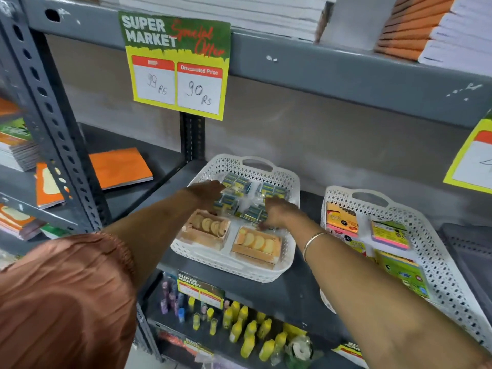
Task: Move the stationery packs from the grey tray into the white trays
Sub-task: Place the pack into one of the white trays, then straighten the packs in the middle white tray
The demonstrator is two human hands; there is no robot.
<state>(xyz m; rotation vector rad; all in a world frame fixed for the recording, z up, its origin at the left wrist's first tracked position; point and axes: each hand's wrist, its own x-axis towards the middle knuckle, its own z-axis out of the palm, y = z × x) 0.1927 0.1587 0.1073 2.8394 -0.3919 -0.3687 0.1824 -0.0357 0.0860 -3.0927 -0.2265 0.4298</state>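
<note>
Sleeve point(66, 288) nearest | my left hand point(207, 191) flat on blue packs point(235, 182) | right hand point(277, 213) pinching pack, white tray point(239, 270)

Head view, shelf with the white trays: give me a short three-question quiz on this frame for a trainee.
1. True or false: both hands, left hand and right hand, are in the left white tray.
2. What fills the right white tray? A) glue bottles B) colourful sticky-note packs C) wooden boxes
3. Fill in: the sign above the trays gives a discounted price of ___ Rs.

Key: 1 true; 2 B; 3 90. The blue-and-yellow packs lie at the back of the left tray, two wooden boxes at its front.
</note>
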